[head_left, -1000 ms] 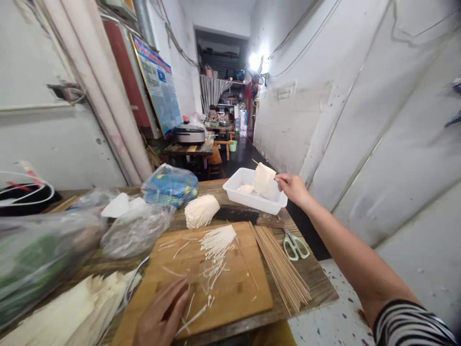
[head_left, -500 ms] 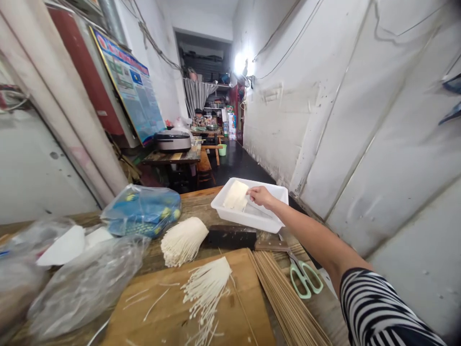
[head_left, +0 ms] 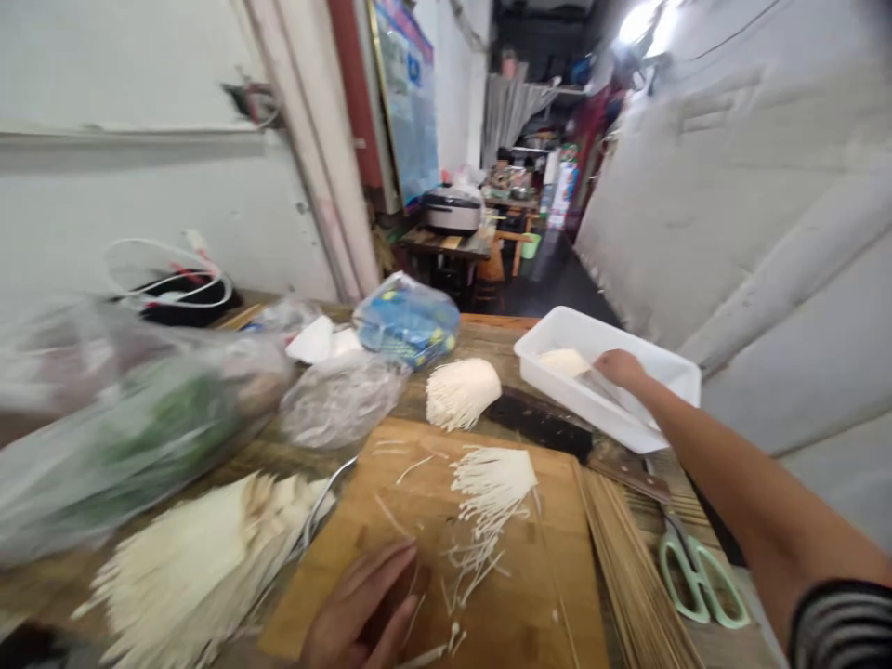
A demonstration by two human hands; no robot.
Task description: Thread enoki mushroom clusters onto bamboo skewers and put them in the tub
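Note:
My right hand [head_left: 620,369] is inside a white plastic tray [head_left: 550,390], fingers bent and closed beside a pale flat bundle of enoki mushrooms [head_left: 563,361]. What the fingers pinch, if anything, is blurred. Low in view, my left hand [head_left: 366,609] hovers at or just over the wooden cutting board [head_left: 418,483], fingers stretched out and holding nothing. To its right on the board lies a fanned piece of enoki [head_left: 496,478] with loose strands. A thicker enoki bunch [head_left: 464,392] sits behind the board, and a large enoki pile [head_left: 188,567] lies to the left.
A cleaver [head_left: 540,418] lies between board and tray. Bamboo skewers [head_left: 627,567] line the board's right edge, with green-handled scissors [head_left: 701,581] beyond. Plastic bags [head_left: 345,395], a blue bag [head_left: 408,321] and a bag of greens [head_left: 153,437] crowd the left. A person sits far back.
The view has swung left and down. My left hand has come into view over the board, along with the large enoki pile. My right hand remains in the tray.

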